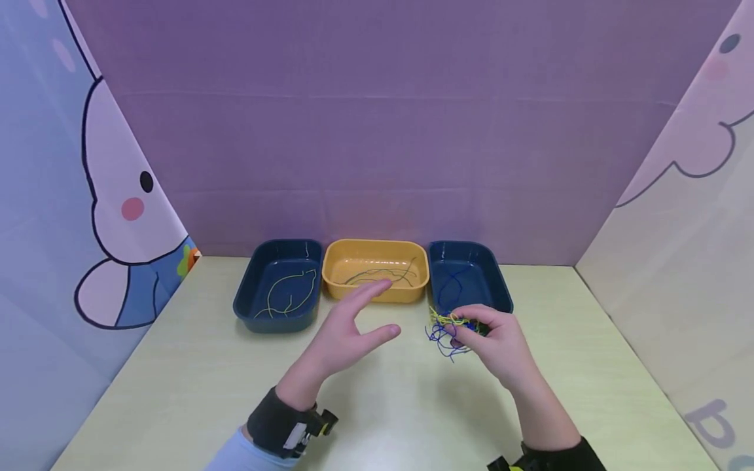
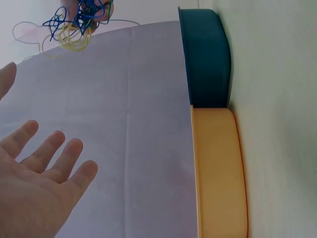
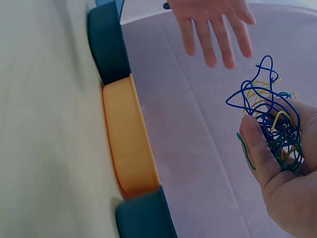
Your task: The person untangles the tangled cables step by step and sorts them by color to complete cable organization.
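Observation:
My right hand (image 1: 501, 343) grips a loose tangle of thin wires (image 3: 282, 129) in blue, yellow and green between thumb and fingers. In the head view it is in front of the right dark blue tray (image 1: 501, 284), with blue and yellow loops sticking out to the left. Several strands inside the grip are hidden by the fingers. My left hand (image 1: 344, 333) holds nothing; its fingers are spread and extended, in front of the yellow tray (image 1: 377, 296). The left wrist view shows the left palm with fingers apart, and the tangle (image 2: 79, 25) beyond it at the top.
Three trays stand side by side along the purple backdrop (image 1: 389, 144). Yellow wires (image 1: 285, 311) lie in the left dark blue tray (image 1: 244, 311). Greenish-grey wires (image 1: 383, 271) lie in the yellow one, and blue wire (image 1: 450, 281) in the right one. Printed cloth panels flank the pale table (image 1: 400, 418).

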{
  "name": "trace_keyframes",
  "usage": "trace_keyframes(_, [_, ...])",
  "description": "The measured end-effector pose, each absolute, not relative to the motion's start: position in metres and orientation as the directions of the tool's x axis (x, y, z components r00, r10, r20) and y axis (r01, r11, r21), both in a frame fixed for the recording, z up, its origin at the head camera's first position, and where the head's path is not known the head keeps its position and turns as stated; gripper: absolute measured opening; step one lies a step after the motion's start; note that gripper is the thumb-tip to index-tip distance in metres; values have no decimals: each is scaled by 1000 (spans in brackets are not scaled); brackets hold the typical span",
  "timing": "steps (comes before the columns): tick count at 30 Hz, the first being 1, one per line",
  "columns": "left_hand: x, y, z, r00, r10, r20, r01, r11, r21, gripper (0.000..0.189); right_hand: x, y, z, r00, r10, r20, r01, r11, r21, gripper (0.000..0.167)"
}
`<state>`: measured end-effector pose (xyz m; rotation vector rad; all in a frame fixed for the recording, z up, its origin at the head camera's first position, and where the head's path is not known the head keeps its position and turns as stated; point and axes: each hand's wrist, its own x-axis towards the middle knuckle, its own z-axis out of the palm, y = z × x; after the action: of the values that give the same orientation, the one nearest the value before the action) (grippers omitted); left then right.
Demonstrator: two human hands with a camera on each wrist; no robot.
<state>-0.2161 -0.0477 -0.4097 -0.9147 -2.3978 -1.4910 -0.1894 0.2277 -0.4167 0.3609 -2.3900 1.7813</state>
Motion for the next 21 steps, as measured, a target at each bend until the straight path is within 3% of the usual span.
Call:
trace_keyframes(9, [-209,-33,-414,-755,407,515,637,266,723,44,-188,214,-420,-955,-155,252,-287,270,-919,15])
trace_keyframes(21, [-205,-23,-419,-732,496,468,648,293,703,32,-187,210,-421,-954,-172,244,-286,288,-914,15])
